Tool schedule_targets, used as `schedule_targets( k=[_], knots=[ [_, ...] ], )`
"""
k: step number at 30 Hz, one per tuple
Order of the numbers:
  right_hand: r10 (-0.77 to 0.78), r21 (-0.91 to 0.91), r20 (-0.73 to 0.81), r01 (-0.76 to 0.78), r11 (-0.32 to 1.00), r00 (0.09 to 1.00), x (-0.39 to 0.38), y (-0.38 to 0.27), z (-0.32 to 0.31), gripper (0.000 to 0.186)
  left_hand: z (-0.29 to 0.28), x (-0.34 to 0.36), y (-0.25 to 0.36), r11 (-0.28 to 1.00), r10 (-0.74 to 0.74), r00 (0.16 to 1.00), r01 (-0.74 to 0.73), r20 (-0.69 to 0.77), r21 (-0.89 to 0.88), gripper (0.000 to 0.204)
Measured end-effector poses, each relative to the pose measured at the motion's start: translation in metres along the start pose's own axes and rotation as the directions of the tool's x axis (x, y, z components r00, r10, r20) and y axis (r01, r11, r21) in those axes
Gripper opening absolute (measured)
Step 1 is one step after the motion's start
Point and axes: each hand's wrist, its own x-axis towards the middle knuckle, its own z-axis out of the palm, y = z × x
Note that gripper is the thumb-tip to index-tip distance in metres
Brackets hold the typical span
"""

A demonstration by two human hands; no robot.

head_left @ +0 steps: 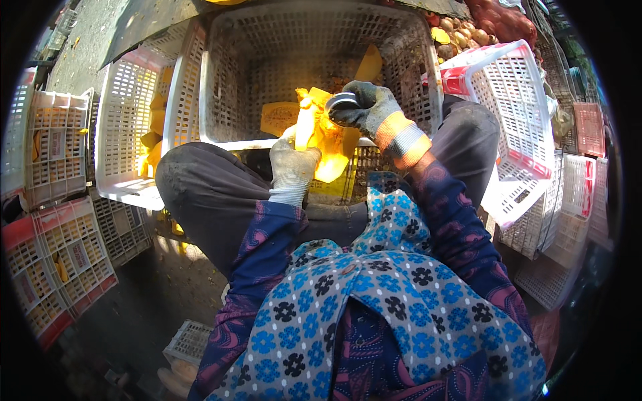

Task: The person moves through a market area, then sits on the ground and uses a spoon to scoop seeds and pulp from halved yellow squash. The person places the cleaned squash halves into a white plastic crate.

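Note:
My left hand (292, 162), in a pale knitted glove, is closed around the lower left side of a bright yellow-orange piece of pumpkin (331, 147). Stringy orange pulp shows along its upper part. My right hand (376, 110) wears a dark-palmed glove with an orange and grey cuff. Its fingers are wrapped round a rounded metal scraper (342, 101), whose curved edge is against or close beside the pulp; contact is hard to make out. Both hands are over the near rim of a large grimy white crate (251, 60). Inside lie another pumpkin piece (277, 119) and a yellow one (370, 63).
A white crate (130, 100) with yellow pieces stands at the left, and a tilted white crate (518, 100) at the right. Stacked crates (57, 257) line the far left. Beyond the right corner are onions (461, 33) and a red mesh sack (501, 23). My bent knees flank the large crate.

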Motion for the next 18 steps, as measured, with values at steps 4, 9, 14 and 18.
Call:
schedule_targets(
  k=[4, 9, 14, 18],
  knots=[
    [-0.015, 0.110, 0.070, 0.007, 0.994, 0.997, 0.023, 0.015, 0.011, 0.034, -0.005, -0.006, 0.006, 0.994, -0.044, 0.999, 0.042, -0.019, -0.103, 0.041],
    [0.200, -0.134, -0.318, -0.252, 0.958, 0.927, 0.023, 0.018, -0.004, 0.043, -0.025, -0.005, 0.003, 0.931, -0.229, 0.957, 0.163, -0.175, -0.326, 0.039],
    [-0.142, -0.528, -0.410, -0.107, 0.843, 0.901, -0.009, -0.017, -0.021, 0.048, -0.035, -0.003, -0.005, 0.947, -0.183, 0.965, 0.121, -0.187, -0.298, 0.041],
    [-0.384, 0.155, -0.537, 0.535, 0.831, 0.751, -0.050, -0.027, -0.088, 0.021, -0.031, -0.008, -0.003, 0.938, -0.113, 0.981, 0.053, -0.158, -0.342, 0.037]
  ],
)
